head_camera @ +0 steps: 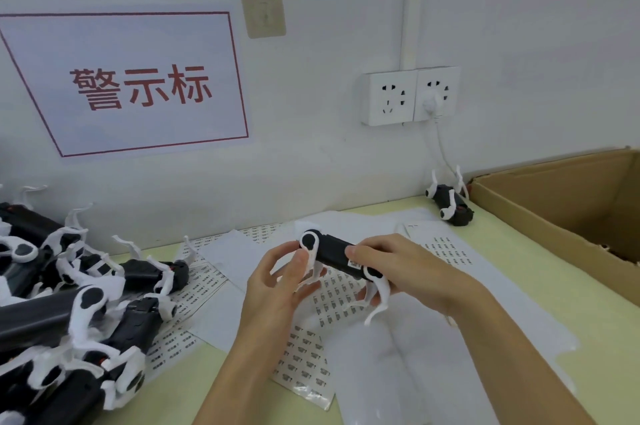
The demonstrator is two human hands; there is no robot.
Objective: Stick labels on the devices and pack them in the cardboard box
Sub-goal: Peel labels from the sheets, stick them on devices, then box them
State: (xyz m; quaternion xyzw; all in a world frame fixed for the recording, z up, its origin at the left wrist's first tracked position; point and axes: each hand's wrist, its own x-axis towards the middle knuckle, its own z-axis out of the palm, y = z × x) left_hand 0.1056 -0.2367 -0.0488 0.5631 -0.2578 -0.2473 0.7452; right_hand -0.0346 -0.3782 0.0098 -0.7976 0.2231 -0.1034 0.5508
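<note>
Both hands hold one black plastic device (341,260) with curvy white clips above the label sheets (332,300): left hand (277,282) pinches its round white end, right hand (398,267) wraps the body. A small label (354,264) sits on it. One more device (449,206) lies beside the brown cardboard box (540,213); the pile (79,296) on the left is too tangled to count.

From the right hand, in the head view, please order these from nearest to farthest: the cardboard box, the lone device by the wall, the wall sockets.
From the right hand:
1. Lone device, behind it, beside the box.
2. Cardboard box, at the right edge.
3. Wall sockets, up on the wall.
</note>
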